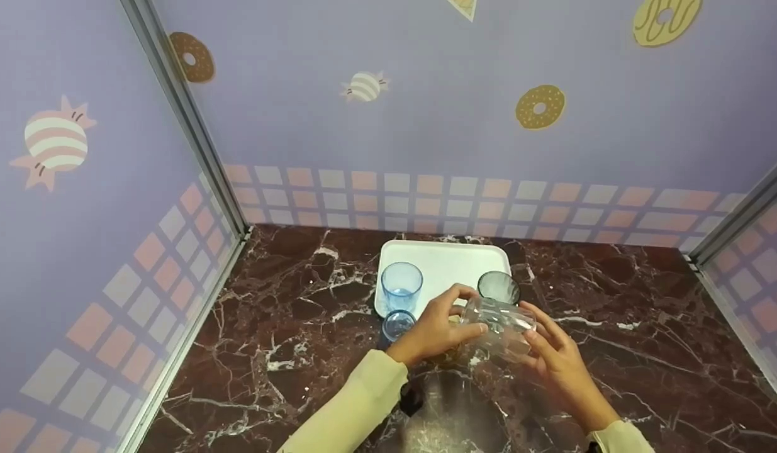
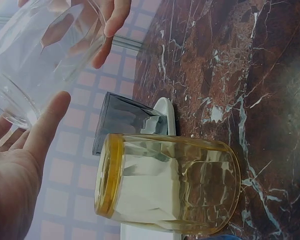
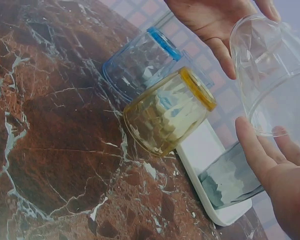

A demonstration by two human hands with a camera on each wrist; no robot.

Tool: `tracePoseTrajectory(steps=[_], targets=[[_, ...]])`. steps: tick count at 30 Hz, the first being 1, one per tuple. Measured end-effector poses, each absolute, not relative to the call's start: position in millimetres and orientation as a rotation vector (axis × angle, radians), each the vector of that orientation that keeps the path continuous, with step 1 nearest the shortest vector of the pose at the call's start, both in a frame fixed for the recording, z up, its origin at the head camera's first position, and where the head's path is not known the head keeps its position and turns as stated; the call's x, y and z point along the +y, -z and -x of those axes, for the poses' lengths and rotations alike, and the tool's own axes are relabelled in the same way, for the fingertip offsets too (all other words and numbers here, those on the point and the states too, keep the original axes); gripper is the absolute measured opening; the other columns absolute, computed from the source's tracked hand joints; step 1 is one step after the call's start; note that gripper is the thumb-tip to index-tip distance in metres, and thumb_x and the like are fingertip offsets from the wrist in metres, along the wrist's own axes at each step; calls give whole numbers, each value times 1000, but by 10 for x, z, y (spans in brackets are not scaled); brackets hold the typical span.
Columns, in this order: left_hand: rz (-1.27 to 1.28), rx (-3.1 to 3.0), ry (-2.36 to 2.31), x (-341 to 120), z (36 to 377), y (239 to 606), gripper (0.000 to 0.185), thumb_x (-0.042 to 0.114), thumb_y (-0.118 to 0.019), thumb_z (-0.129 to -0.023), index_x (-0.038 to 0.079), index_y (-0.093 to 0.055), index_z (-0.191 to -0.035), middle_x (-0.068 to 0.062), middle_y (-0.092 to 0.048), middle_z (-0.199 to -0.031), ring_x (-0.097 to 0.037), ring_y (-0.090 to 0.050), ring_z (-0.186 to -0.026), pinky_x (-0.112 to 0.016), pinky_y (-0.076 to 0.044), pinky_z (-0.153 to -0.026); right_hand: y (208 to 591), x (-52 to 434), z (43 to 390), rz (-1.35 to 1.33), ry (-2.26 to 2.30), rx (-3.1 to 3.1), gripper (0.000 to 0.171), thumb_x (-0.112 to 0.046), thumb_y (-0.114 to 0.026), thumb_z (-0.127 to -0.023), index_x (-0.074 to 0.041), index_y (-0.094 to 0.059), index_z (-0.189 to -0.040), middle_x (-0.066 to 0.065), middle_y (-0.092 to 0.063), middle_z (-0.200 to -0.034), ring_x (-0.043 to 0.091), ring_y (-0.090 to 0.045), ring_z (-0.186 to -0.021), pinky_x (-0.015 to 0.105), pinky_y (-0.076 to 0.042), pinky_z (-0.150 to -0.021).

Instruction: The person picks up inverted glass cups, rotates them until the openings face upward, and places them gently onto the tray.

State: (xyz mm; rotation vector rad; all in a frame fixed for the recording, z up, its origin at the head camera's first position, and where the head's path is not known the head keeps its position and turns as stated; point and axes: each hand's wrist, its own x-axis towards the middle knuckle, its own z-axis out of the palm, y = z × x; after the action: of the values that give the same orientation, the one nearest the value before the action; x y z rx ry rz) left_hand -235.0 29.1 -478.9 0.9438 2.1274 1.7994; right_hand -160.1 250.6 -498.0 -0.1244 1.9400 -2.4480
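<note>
**Clear glass held tilted in both hands, in front of the tray**

A tall blue glass (image 1: 401, 286) is seen standing at the left of the white tray (image 1: 448, 261); a smaller blue glass (image 1: 397, 324) stands on the marble just before it. The left hand (image 1: 433, 330) is curled round the clear glass (image 1: 501, 327) (held on its side, off the table), and the right hand (image 1: 555, 362) grips its other end. A yellow glass (image 2: 167, 182) stands beneath; a grey glass (image 1: 498, 287) stands on the tray's right.

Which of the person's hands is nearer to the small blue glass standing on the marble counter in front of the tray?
Left. The left hand is just beside the small blue glass, gripping the clear glass; the right hand holds that glass's far side.
</note>
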Motion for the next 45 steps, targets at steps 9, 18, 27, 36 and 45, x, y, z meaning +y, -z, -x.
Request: tracePoseTrajectory(steps=[9,18,27,36,45], targets=[[-1006,2153,-1763,270,2386,4756,50,18,-73,-85,8,-49,-127,-12,-54,-129,-18,-64,-107,-22,-58,-80,4901,2534,1655,121,2441,1987,49,-1,-45,-99,0,-32,-146,1,-60,-123,19,-66,-105,40,-59,-81],[-993,2200,-1734,227,2372,4775,55,22,-72,-86,11,-49,-134,-10,-54,-130,-19,-63,-113,-21,-56,-85,4858,2579,1641,67,2403,2074,49,0,-46,-98,-2,-35,-146,4,-59,-125,20,-66,-106,37,-59,-83],[-996,2215,-1739,188,2345,4775,53,20,-69,-88,4,-48,-134,-14,-55,-128,-24,-64,-113,-21,-56,-85,4812,2626,1648,0,2383,2117,49,-2,-48,-98,-4,-37,-146,2,-59,-123,20,-66,-104,37,-59,-83],[-978,2168,-1772,106,2208,4534,45,11,-63,-92,-7,-47,-131,-29,-53,-126,-39,-61,-113,-22,-55,-88,4743,2681,1695,5,2360,2124,53,-7,-52,-98,-7,-33,-148,0,-58,-125,16,-67,-104,35,-57,-87],[-1018,2195,-1732,33,2183,4525,38,9,-63,-91,-7,-52,-124,-28,-55,-121,-41,-61,-111,-25,-56,-89,4712,2701,1755,-68,2352,2210,55,-7,-59,-95,-9,-38,-146,-1,-56,-122,11,-67,-100,29,-58,-83]])
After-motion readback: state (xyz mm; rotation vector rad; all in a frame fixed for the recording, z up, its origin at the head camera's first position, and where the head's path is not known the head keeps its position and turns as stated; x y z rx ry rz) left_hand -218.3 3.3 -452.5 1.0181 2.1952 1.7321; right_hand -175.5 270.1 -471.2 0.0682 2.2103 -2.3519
